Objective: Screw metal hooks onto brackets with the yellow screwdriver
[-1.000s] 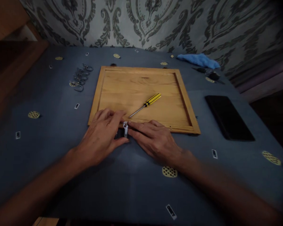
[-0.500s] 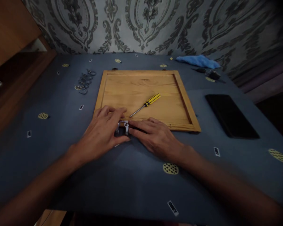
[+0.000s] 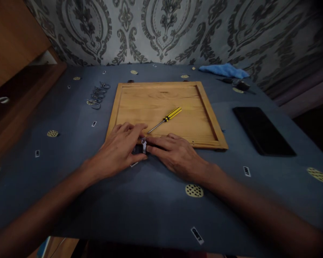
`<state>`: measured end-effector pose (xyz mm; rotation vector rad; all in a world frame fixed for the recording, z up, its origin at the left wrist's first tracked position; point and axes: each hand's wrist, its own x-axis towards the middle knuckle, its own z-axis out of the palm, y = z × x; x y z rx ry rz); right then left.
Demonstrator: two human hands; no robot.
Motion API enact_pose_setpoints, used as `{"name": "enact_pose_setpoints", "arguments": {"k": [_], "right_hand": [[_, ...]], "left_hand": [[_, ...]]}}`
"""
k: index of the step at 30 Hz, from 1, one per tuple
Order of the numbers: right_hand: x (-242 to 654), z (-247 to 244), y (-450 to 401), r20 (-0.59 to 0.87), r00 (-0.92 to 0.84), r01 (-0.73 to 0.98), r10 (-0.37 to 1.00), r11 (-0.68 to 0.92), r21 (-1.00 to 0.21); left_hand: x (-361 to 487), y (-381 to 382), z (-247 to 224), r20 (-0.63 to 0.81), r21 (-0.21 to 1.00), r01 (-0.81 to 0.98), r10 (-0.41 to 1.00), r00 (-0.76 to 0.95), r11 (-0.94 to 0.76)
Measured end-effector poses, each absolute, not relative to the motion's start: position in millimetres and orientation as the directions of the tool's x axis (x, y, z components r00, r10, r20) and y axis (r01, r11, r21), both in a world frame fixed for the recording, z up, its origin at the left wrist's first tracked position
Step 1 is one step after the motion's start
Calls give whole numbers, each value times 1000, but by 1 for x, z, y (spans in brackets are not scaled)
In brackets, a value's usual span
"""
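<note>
A framed wooden panel (image 3: 161, 96) lies on the blue patterned tabletop (image 3: 150, 208). At its near edge, left of the middle, sits a small shiny metal fitting (image 3: 144, 145). My left hand (image 3: 121, 145) curves round the fitting's left side, with thumb and index finger apart and the fingertips over the panel edge. From the right, the fingertips of my right hand (image 3: 174, 154) touch the fitting and the edge; those fingers lie close together. A yellow and black screwdriver (image 3: 173, 114) rests on the panel, its tip near my left fingertips.
Several metal hooks or rings (image 3: 98, 95) lie in a row left of the panel. To the right is a flat black object (image 3: 262, 130). A blue cloth (image 3: 224, 70) and dark tools (image 3: 240, 84) lie at the back right. Wooden furniture (image 3: 18, 71) stands at the left.
The view has shifted slightly. My left hand's thumb and fingers have moved a little over the fitting, so less of its left part shows. My right hand stays beside it.
</note>
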<state>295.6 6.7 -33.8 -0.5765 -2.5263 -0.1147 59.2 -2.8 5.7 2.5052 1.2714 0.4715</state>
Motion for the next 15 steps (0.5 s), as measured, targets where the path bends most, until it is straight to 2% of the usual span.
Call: {"name": "enact_pose_setpoints", "arguments": {"k": [10,12,15], "right_hand": [[297,-34,6,515,-766,435,385,900,-27],[299,-35,5,532,-747,419,398,904,-87],[306,-33,10,575,-648,399,500,865,-303]], "left_hand": [[60,-2,4,164,411,739,841,516,-534],[60,-2,3,168,413,739,842,512,-532],[60,-3,1,168,437,726,841,514,-531]]}}
